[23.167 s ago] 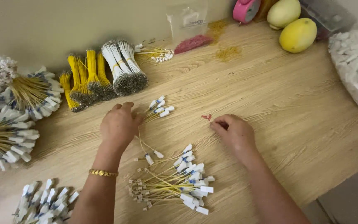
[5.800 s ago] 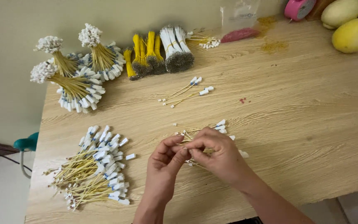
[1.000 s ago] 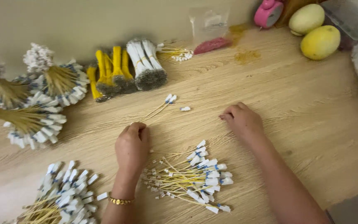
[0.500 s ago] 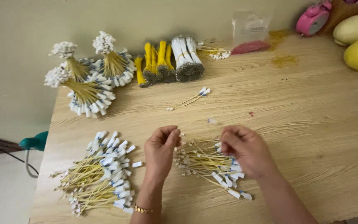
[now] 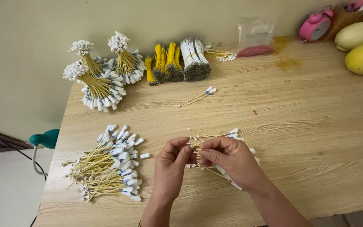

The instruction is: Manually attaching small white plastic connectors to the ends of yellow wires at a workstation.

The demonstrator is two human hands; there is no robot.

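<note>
Wire leads (image 5: 215, 145), thin yellow ones with white tagged ends, sit gathered between both hands just above the near middle of the wooden table (image 5: 316, 138). The right hand (image 5: 232, 162) is curled around most of the small bunch, fingers folded over it, white tags poking out past the knuckles and below the palm. The left hand (image 5: 171, 164) meets it with thumb and fingertips pinched together at the bunch's end, seemingly gripping a few strands.

From where I stand, doing this neatly looks like a matter of keeping the tagged ends level and the strands parallel, with a firm right-hand grip so none slip out while the left evens them up.

Off to the left lies a loose heap of the same leads (image 5: 108, 166). A lone pair (image 5: 196, 97) rests farther back. Along the wall stand tied bundles (image 5: 106, 80), yellow and white sleeve bunches (image 5: 177, 63), a clear bag (image 5: 255, 33), a pink clock (image 5: 314, 26) and two pale melons (image 5: 360, 48).
</note>
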